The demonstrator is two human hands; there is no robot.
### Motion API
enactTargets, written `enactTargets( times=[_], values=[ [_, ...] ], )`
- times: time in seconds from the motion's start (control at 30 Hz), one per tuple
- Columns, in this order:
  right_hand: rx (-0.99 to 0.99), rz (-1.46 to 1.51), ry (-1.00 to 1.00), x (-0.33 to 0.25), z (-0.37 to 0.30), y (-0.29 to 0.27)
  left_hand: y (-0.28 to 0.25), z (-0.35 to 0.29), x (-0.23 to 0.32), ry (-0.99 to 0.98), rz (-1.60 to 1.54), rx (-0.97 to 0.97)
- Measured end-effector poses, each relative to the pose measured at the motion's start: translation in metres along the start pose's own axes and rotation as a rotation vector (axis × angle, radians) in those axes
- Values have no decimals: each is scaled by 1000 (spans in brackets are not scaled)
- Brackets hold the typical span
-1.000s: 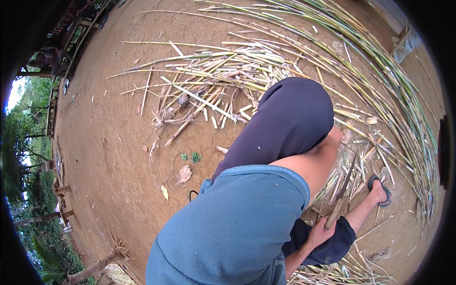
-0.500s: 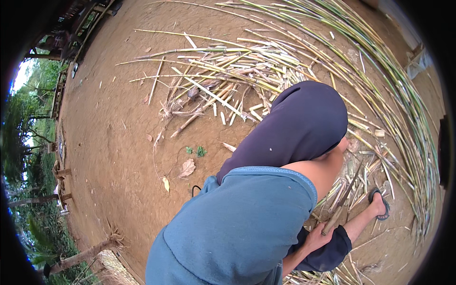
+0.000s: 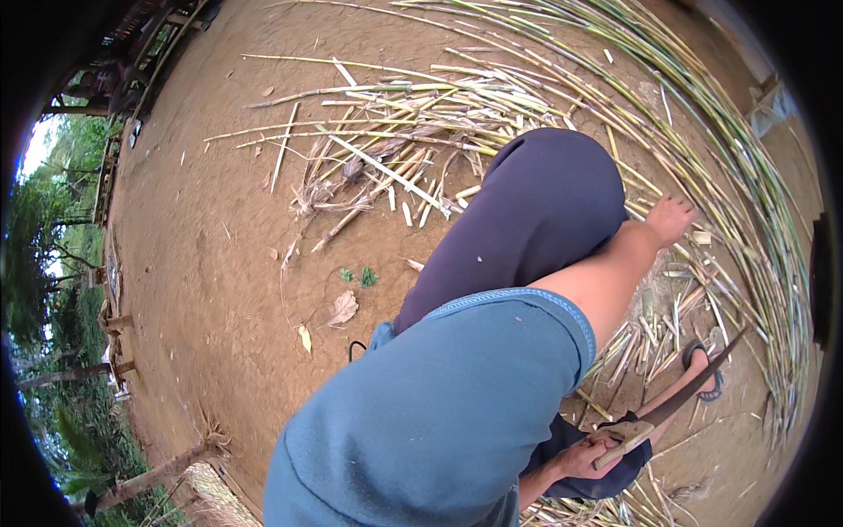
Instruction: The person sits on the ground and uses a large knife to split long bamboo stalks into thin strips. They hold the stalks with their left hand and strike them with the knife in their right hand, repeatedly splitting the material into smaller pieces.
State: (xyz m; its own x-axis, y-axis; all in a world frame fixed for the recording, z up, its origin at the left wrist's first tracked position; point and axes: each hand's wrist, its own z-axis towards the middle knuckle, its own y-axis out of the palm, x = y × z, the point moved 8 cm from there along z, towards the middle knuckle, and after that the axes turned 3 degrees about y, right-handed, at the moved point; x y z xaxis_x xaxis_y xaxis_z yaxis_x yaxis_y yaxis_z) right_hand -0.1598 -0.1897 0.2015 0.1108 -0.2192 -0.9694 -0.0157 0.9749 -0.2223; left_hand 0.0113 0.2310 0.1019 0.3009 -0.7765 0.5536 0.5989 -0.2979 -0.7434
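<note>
My right hand (image 3: 587, 457) is closed around the wooden handle of a hand saw (image 3: 674, 402). Its dark, toothed blade points up and to the right, over my sandalled foot. Farther off, past my knee, my left hand (image 3: 672, 220) reaches over the long thin canes (image 3: 742, 180) with its fingers apart, as far as they show. Whether it touches a cane is hard to see. Short cut cane pieces (image 3: 634, 347) lie on the ground between my legs.
A heap of cut stalks and dry husks (image 3: 413, 132) lies beyond my knee (image 3: 562, 176). My foot in a dark sandal (image 3: 705, 373) stands at the right. Dry leaves (image 3: 343, 308) dot the brown dirt. A wooden post (image 3: 158, 470) and greenery are at the left rim.
My left hand has moved up and right from beside my knee to the long canes. The saw has swung outward to the right, its blade now over my foot.
</note>
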Motion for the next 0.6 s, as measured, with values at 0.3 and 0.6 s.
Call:
enactTargets(
  times=[0.3, 0.6],
  values=[
    [333, 115, -393, -113, 97, 9, -120, 121, 223, 245, -55, 112],
    [297, 497, -327, -206, 198, 51, -152, 7, 306, 449, -339, 225]
  ],
)
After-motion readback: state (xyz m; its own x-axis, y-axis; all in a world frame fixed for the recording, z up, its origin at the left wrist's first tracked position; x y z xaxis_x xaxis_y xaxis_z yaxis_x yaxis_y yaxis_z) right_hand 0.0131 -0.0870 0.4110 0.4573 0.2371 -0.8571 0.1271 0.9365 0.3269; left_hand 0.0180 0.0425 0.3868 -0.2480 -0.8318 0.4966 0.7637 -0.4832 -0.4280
